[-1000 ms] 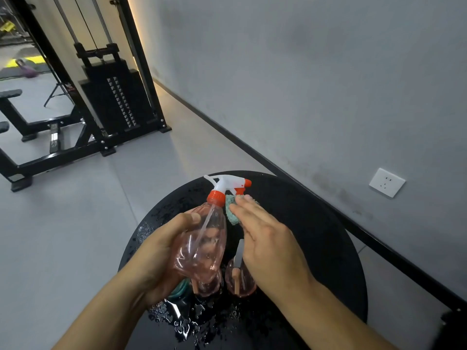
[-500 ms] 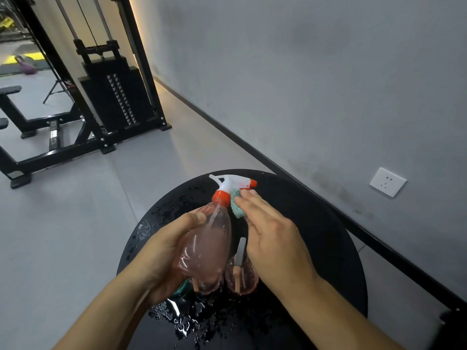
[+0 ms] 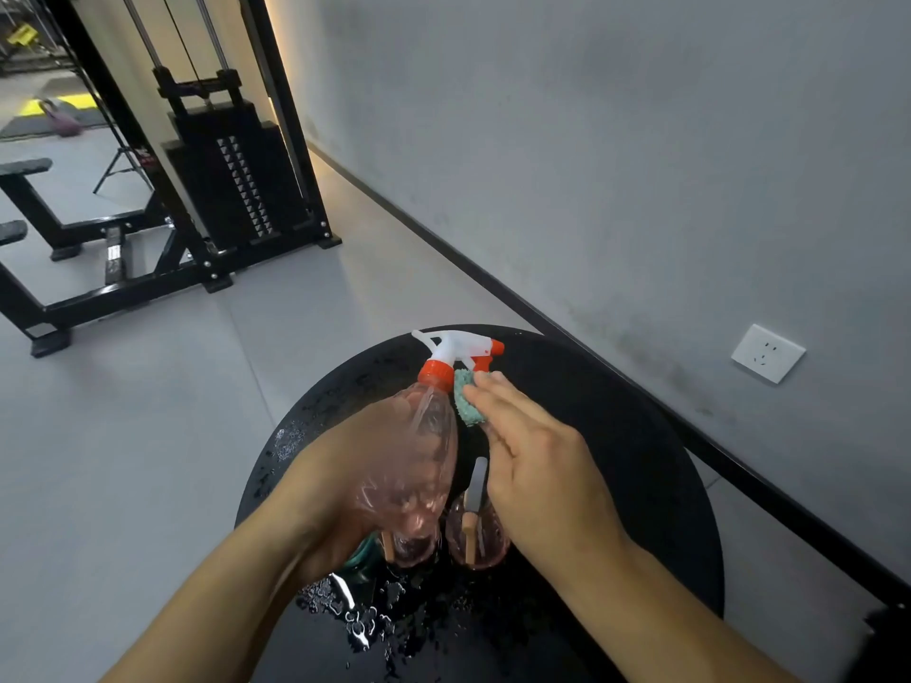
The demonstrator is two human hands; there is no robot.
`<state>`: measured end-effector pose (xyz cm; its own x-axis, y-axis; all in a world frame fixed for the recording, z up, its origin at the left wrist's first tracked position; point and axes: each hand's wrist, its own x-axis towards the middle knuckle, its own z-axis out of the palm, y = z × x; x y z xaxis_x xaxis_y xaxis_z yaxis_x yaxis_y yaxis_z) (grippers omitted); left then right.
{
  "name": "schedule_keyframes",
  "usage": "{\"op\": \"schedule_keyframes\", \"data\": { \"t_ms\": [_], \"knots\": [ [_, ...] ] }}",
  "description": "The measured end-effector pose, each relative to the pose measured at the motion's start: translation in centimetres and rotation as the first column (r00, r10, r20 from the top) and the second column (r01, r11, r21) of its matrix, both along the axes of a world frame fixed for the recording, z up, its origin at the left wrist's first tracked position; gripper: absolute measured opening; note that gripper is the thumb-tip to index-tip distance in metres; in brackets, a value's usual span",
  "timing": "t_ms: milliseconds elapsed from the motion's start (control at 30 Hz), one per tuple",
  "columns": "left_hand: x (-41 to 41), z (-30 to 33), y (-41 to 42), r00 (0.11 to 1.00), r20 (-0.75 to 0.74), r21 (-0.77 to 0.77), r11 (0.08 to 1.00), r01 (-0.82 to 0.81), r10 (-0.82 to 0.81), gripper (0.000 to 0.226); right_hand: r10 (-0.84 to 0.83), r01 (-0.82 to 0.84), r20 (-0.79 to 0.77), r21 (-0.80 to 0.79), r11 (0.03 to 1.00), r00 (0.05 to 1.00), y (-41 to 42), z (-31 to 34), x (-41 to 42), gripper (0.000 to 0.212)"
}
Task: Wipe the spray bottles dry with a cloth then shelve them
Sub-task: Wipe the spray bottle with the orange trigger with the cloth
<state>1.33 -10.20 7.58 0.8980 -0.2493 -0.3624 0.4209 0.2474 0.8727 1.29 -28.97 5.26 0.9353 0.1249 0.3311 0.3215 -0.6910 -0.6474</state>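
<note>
A left hand (image 3: 340,480) grips a pink spray bottle (image 3: 419,451) while right hand (image 3: 537,465) fingers, nearly straight, press a teal cloth (image 3: 466,399) against its neck

We note a gym, cable weight-stack machine (image 3: 236,184) at 11 o'clock, black bench frame (image 3: 74,229) at 10 o'clock, kettlebell (image 3: 61,121) beyond, grey floor, bare wall.
</note>
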Motion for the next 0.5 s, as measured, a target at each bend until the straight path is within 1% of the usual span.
{"op": "schedule_keyframes", "data": {
  "t_ms": [100, 167, 233, 267, 367, 433, 500],
  "knots": [
    [0.0, -0.4, 0.0, 0.998, 0.026, 0.042, 0.998, 0.056, -0.057, 0.058, -0.014, 0.014, 0.011, 0.009, 1.000, 1.000, -0.2, 0.1, 0.2, 0.047],
    [0.1, -0.8, 0.1, 0.997, 0.048, 0.095, 0.994, 0.055, -0.060, 0.061, -0.028, 0.027, 0.032, 0.041, 0.999, 0.999, -0.4, 0.4, 0.3, 0.046],
    [0.2, -1.0, 0.5, 0.996, 0.093, 0.180, 0.983, -0.023, 0.006, 0.059, -0.033, 0.027, 0.067, 0.091, 0.995, 0.997, -0.5, 0.9, 0.2, 0.046],
    [0.2, -1.0, 0.6, 0.989, 0.141, 0.244, 0.967, -0.075, 0.041, 0.060, -0.037, 0.026, 0.090, 0.122, 0.992, 0.995, -0.5, 1.1, 0.2, 0.045],
    [0.1, -1.0, 0.9, 0.941, 0.335, 0.461, 0.864, -0.205, 0.045, 0.062, -0.071, 0.036, 0.172, 0.197, 0.980, 0.983, -0.8, 1.5, 0.3, 0.044],
    [-0.1, -1.1, 0.9, 0.908, 0.419, 0.520, 0.814, -0.259, 0.022, 0.058, -0.098, 0.047, 0.209, 0.237, 0.971, 0.973, -1.0, 1.6, 0.4, 0.043],
    [-0.2, -1.5, 0.9, 0.887, 0.462, 0.548, 0.789, -0.277, -0.010, 0.058, -0.111, 0.049, 0.233, 0.258, 0.965, 0.966, -1.1, 1.8, 0.4, 0.042]
  ]
}}
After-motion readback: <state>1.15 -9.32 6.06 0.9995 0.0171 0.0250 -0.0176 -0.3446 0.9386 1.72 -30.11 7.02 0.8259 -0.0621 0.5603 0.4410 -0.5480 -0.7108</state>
